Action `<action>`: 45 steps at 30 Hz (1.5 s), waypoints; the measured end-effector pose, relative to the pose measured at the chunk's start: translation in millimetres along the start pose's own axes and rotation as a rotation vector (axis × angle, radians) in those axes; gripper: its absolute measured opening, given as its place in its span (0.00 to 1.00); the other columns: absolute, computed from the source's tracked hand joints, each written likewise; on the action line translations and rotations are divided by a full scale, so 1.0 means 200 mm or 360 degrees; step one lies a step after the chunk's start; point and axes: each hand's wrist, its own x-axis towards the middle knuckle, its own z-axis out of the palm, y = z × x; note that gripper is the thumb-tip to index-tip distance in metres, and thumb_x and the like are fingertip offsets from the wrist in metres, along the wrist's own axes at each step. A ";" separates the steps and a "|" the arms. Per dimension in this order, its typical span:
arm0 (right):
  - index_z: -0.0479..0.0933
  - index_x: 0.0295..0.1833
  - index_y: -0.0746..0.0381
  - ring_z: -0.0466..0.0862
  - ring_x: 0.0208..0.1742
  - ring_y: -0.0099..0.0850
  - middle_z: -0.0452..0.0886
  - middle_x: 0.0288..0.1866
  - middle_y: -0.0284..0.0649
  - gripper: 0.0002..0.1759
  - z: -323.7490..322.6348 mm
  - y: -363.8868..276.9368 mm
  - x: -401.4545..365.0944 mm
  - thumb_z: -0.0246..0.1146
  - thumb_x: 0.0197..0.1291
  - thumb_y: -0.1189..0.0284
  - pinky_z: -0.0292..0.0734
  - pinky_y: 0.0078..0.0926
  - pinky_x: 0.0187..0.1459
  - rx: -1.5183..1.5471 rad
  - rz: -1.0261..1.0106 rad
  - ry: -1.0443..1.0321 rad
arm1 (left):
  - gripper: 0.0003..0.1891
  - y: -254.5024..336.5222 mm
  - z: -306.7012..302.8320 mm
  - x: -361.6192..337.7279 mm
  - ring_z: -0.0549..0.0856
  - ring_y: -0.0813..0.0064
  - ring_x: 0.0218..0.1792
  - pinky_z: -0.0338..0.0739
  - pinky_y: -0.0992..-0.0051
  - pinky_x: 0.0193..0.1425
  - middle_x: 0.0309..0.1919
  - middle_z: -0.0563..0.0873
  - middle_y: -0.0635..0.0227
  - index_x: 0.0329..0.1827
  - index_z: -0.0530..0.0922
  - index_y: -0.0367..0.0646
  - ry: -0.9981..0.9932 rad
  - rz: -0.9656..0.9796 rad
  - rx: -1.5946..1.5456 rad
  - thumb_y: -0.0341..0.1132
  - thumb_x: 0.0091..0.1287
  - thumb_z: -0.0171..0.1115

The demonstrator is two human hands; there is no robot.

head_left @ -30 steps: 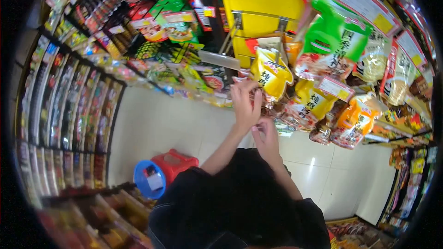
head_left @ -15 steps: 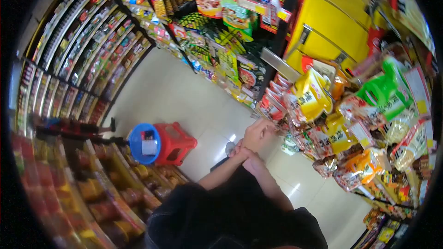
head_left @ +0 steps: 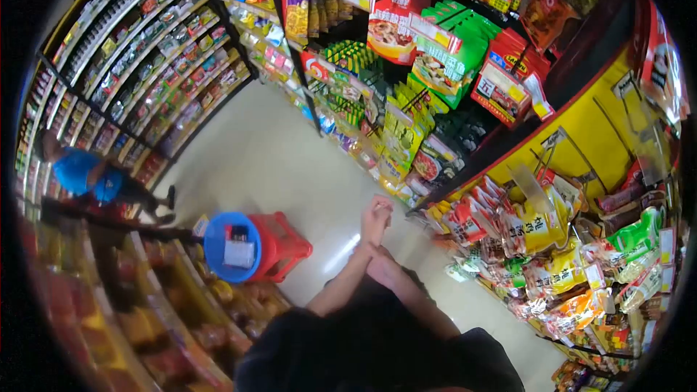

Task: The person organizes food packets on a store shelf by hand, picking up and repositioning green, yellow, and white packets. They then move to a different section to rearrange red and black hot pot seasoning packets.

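Observation:
My left hand [head_left: 378,214] is raised in front of me over the floor, its fingers curled in, and nothing shows in it. Around my left wrist is my right hand [head_left: 372,252], closed on it, with its fingers mostly hidden. Both forearms meet at that point, above my dark clothing. Neither hand touches the goods. To the right of my hands, packets in red and yellow [head_left: 465,219] hang from the rack.
A blue basin [head_left: 232,265] holding dark and pale items stands by a red stool [head_left: 284,247] at the left. Beyond it, a person in blue [head_left: 83,173] is near the shelves [head_left: 138,43]. Green packets [head_left: 450,65] hang at the top; shelving [head_left: 156,283] fills the lower left.
The view has turned toward the right, so my hands appear further left, still joined at the wrist. The person at the left now shows more clearly in blue.

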 end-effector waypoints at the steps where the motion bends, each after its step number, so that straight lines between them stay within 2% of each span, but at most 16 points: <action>1: 0.72 0.66 0.62 0.80 0.64 0.40 0.79 0.59 0.41 0.24 -0.01 -0.02 0.05 0.65 0.75 0.59 0.71 0.45 0.73 0.0075 -0.0018 -0.0144 | 0.05 0.08 -0.02 0.05 0.72 0.84 0.22 0.69 0.80 0.26 0.30 0.77 0.75 0.47 0.78 0.46 -0.0065 -0.0132 -0.0351 0.31 0.71 0.60; 4: 0.68 0.70 0.59 0.76 0.70 0.44 0.76 0.65 0.42 0.26 0.06 -0.06 0.25 0.62 0.76 0.57 0.63 0.50 0.78 0.0354 -0.0040 -0.0486 | 0.06 0.13 0.06 0.28 0.70 0.81 0.23 0.64 0.78 0.26 0.28 0.73 0.75 0.48 0.75 0.48 -0.0235 -0.0407 -0.0874 0.36 0.72 0.57; 6: 0.71 0.63 0.55 0.77 0.64 0.41 0.76 0.59 0.37 0.17 0.07 -0.10 0.32 0.61 0.77 0.60 0.64 0.51 0.77 0.0311 -0.0046 -0.0451 | 0.05 0.18 0.12 0.30 0.71 0.82 0.24 0.63 0.78 0.25 0.28 0.73 0.75 0.48 0.75 0.47 -0.0278 -0.0684 -0.1089 0.35 0.74 0.55; 8: 0.72 0.59 0.54 0.78 0.60 0.40 0.77 0.54 0.35 0.13 0.03 -0.12 0.43 0.60 0.76 0.61 0.65 0.51 0.75 0.0379 -0.0118 -0.0518 | 0.05 0.15 0.07 0.42 0.69 0.83 0.22 0.59 0.77 0.23 0.27 0.73 0.75 0.48 0.75 0.45 -0.0477 -0.0492 -0.0837 0.33 0.75 0.54; 9: 0.72 0.50 0.53 0.77 0.52 0.36 0.75 0.45 0.32 0.07 0.04 -0.16 0.49 0.60 0.75 0.63 0.68 0.50 0.70 0.0372 -0.0037 -0.0349 | 0.04 0.14 0.04 0.49 0.68 0.83 0.22 0.58 0.77 0.23 0.26 0.72 0.75 0.48 0.75 0.45 -0.0509 -0.0414 -0.0725 0.32 0.75 0.54; 15: 0.69 0.48 0.53 0.76 0.48 0.32 0.73 0.42 0.32 0.06 0.13 -0.32 1.14 0.59 0.74 0.68 0.73 0.42 0.63 0.0561 0.0181 -0.0682 | 0.04 0.35 -0.18 1.02 0.66 0.86 0.20 0.57 0.80 0.23 0.23 0.71 0.76 0.44 0.76 0.44 -0.0229 -0.0093 -0.0224 0.32 0.73 0.54; 19: 0.67 0.42 0.53 0.73 0.45 0.30 0.69 0.39 0.30 0.07 0.34 -0.42 1.57 0.59 0.74 0.68 0.72 0.37 0.59 0.0395 0.0398 -0.0333 | 0.05 0.62 -0.43 1.40 0.66 0.87 0.20 0.56 0.81 0.22 0.24 0.73 0.76 0.41 0.76 0.45 0.0012 0.0042 -0.0182 0.34 0.72 0.54; 20: 0.67 0.41 0.53 0.72 0.44 0.29 0.69 0.38 0.29 0.08 0.39 -0.42 1.66 0.59 0.74 0.68 0.71 0.35 0.58 0.0458 0.0427 -0.0456 | 0.05 0.69 -0.46 1.48 0.66 0.87 0.20 0.56 0.81 0.22 0.24 0.73 0.76 0.41 0.76 0.45 0.0081 0.0065 -0.0206 0.35 0.72 0.54; 22: 0.66 0.39 0.53 0.70 0.42 0.28 0.68 0.37 0.28 0.10 0.46 -0.47 1.85 0.59 0.74 0.67 0.70 0.31 0.56 0.0557 0.0461 -0.0698 | 0.06 0.79 -0.51 1.63 0.66 0.87 0.20 0.55 0.81 0.22 0.24 0.73 0.77 0.41 0.76 0.45 0.0126 0.0049 -0.0156 0.36 0.72 0.54; 27: 0.66 0.39 0.52 0.70 0.40 0.27 0.67 0.35 0.26 0.10 0.42 -0.59 2.07 0.60 0.73 0.66 0.68 0.32 0.50 0.0538 0.0387 -0.0734 | 0.06 0.76 -0.54 1.88 0.69 0.82 0.19 0.57 0.79 0.20 0.25 0.74 0.73 0.41 0.74 0.47 0.0055 0.0005 -0.0142 0.38 0.72 0.57; 31: 0.70 0.42 0.53 0.72 0.43 0.29 0.72 0.37 0.28 0.08 0.27 -0.55 2.27 0.61 0.71 0.65 0.68 0.33 0.48 0.0729 0.0037 -0.1184 | 0.05 0.74 -0.42 2.01 0.67 0.84 0.18 0.55 0.81 0.20 0.23 0.73 0.74 0.41 0.74 0.45 -0.0138 -0.0020 -0.0148 0.36 0.71 0.56; 34: 0.70 0.45 0.54 0.73 0.49 0.32 0.74 0.41 0.31 0.11 0.38 -0.62 2.29 0.66 0.67 0.65 0.67 0.37 0.55 0.0593 -0.0157 -0.1152 | 0.05 0.81 -0.40 2.06 0.65 0.86 0.18 0.54 0.81 0.20 0.22 0.71 0.76 0.41 0.75 0.44 -0.0384 -0.0049 -0.0106 0.35 0.73 0.55; 36: 0.66 0.43 0.52 0.73 0.57 0.35 0.70 0.42 0.32 0.16 0.45 -0.74 2.22 0.69 0.62 0.66 0.63 0.44 0.68 0.0316 -0.0090 -0.0845 | 0.06 0.83 -0.39 2.09 0.65 0.86 0.18 0.53 0.81 0.20 0.22 0.71 0.76 0.41 0.75 0.44 -0.0519 -0.0187 -0.0036 0.35 0.74 0.55; 40: 0.71 0.59 0.59 0.78 0.65 0.37 0.79 0.54 0.37 0.21 0.43 -0.69 2.42 0.71 0.67 0.69 0.70 0.45 0.69 0.0133 -0.0600 -0.0779 | 0.03 0.96 -0.40 2.17 0.65 0.89 0.20 0.54 0.81 0.23 0.21 0.70 0.79 0.40 0.78 0.46 -0.1051 -0.0242 0.0312 0.34 0.71 0.59; 41: 0.69 0.53 0.59 0.76 0.64 0.39 0.76 0.52 0.39 0.22 0.54 -0.71 2.42 0.73 0.61 0.67 0.64 0.44 0.71 0.0159 -0.0660 -0.0795 | 0.03 0.98 -0.42 2.18 0.69 0.88 0.23 0.59 0.82 0.26 0.24 0.74 0.78 0.41 0.80 0.45 -0.1173 -0.0288 0.0301 0.33 0.72 0.61; 45: 0.70 0.65 0.63 0.75 0.72 0.39 0.78 0.63 0.41 0.24 0.67 -0.64 2.52 0.70 0.68 0.71 0.65 0.42 0.77 0.0034 -0.1041 -0.0380 | 0.02 1.10 -0.53 2.33 0.76 0.85 0.34 0.71 0.81 0.37 0.36 0.79 0.77 0.44 0.80 0.42 -0.1833 -0.0176 0.0730 0.29 0.75 0.63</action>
